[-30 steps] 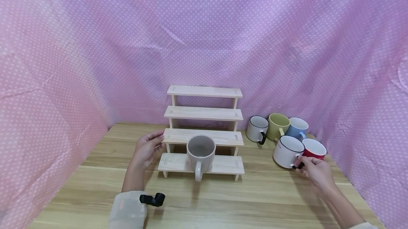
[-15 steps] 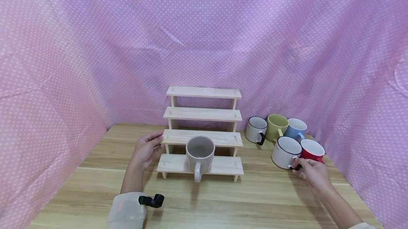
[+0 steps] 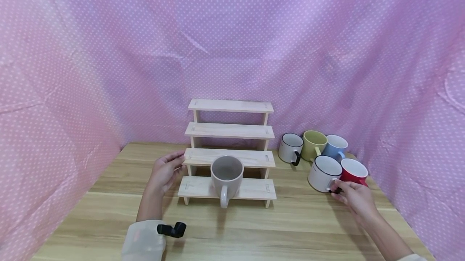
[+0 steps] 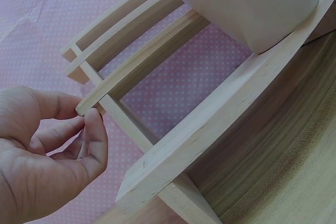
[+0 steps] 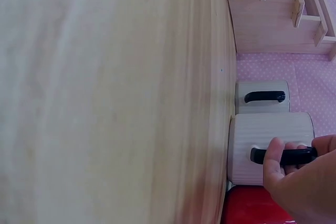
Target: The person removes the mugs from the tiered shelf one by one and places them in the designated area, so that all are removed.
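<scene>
My left hand [image 3: 165,173] pinches the left end of the second step of a pale wooden stepped rack [image 3: 254,158]; in the left wrist view, thumb and finger [image 4: 94,135] meet at that board's end. A light grey mug [image 3: 227,176] stands on the lowest step, its handle toward me. Over at the right, my right hand [image 3: 357,200] grips the black handle [image 5: 296,156] of a white ribbed mug [image 5: 244,142] with a dark rim. That mug appears upright on the table. Part of its handle is hidden by my fingers.
Close around the gripped mug stand a red mug [image 3: 348,176], a blue mug [image 3: 336,148], a yellow-green mug [image 3: 314,146] and a smaller white mug [image 3: 290,148] with a black handle. Polka-dot cloth [image 3: 232,51] hangs behind the wooden table [image 3: 218,236].
The whole head view shifts slightly left. My right hand keeps its grip on the white mug's handle, and the left hand stays at the rack; the mug hardly moves relative to its neighbours.
</scene>
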`<state>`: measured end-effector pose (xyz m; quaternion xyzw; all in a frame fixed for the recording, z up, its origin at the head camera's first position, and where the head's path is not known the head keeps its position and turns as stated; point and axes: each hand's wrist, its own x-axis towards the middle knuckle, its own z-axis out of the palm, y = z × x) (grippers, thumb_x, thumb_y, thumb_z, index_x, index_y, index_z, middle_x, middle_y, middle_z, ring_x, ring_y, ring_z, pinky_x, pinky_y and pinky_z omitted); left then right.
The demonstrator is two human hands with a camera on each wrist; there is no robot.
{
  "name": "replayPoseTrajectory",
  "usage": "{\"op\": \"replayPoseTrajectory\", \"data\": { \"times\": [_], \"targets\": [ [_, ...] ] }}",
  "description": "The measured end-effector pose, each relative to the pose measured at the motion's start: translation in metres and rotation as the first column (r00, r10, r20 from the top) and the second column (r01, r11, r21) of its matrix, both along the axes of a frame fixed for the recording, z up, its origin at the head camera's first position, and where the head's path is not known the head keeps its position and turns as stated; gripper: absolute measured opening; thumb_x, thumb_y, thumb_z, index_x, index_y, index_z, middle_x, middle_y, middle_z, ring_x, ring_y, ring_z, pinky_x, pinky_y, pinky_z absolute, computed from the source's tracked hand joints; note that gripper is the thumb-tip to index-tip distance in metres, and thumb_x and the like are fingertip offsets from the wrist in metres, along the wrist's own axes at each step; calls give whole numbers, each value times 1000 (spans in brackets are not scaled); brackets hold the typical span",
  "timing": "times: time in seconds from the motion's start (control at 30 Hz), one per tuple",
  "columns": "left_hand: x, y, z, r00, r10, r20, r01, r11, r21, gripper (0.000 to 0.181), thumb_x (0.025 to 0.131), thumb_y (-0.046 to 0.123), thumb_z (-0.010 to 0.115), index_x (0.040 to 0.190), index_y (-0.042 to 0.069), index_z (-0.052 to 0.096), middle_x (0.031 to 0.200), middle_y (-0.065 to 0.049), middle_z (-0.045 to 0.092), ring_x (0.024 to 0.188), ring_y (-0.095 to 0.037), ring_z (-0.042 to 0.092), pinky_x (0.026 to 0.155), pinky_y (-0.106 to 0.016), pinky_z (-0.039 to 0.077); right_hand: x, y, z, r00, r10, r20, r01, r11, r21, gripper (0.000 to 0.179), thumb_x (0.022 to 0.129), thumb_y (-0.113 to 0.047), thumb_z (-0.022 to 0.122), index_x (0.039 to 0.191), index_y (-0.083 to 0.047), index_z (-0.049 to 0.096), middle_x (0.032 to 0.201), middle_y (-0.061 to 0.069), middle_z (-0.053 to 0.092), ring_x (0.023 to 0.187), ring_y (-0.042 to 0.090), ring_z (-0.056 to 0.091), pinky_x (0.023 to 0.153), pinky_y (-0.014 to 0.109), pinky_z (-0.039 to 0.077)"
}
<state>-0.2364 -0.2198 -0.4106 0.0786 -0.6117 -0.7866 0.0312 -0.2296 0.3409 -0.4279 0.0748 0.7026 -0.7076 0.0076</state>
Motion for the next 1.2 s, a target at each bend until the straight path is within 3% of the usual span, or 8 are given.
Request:
{"op": "replayPoseTrajectory", "data": {
  "times": [0.37,0.53,0.67,0.8,1.03,1.2],
  "targets": [
    [1,0,0,1000,-1,0,1,1000,1,44,104,2,57,144,-10,47,118,-7,61,96,-11,61,79,-17,54,3,1,-1,1000,25,-14,-25,1000,16,23,104,-14,61,92,2,73,87,0,68,84,8,67,80,28,62],
    [0,1,-1,1000,-2,-6,2,1000,-1,44,103,3,59,144,-10,48,119,-8,61,96,-12,61,79,-17,55,4,5,0,999,35,-17,-31,982,189,28,103,-20,64,98,7,71,88,-2,69,82,7,69,77,26,62],
    [0,0,-2,1000,-4,-5,4,1000,2,43,103,3,59,143,-9,49,119,-7,60,96,-12,60,80,-17,55,5,7,5,997,24,-79,13,896,445,37,102,-26,67,110,10,64,90,2,69,76,8,68,68,26,61],
    [0,-1,-2,1000,-8,-8,8,1000,1,43,103,3,59,143,-9,49,119,-7,60,96,-12,60,81,-18,55,3,5,14,983,11,-185,105,791,602,43,100,-29,70,116,10,63,91,9,70,73,7,65,62,25,58],
    [0,-1,-1,1000,-6,-7,6,1000,1,43,103,3,59,143,-9,49,117,-6,61,95,-11,61,80,-17,55,-3,-6,28,930,71,-361,201,725,659,31,100,-27,69,108,3,69,91,13,73,74,-3,62,59,17,54],
    [0,-1,-1,1000,-7,-4,7,1000,4,44,103,4,59,144,-10,47,115,-4,62,95,-11,61,82,-18,55,-9,-20,36,874,162,-458,220,707,672,22,99,-20,71,106,1,71,94,14,73,78,-8,60,65,10,50]
  ]
}}
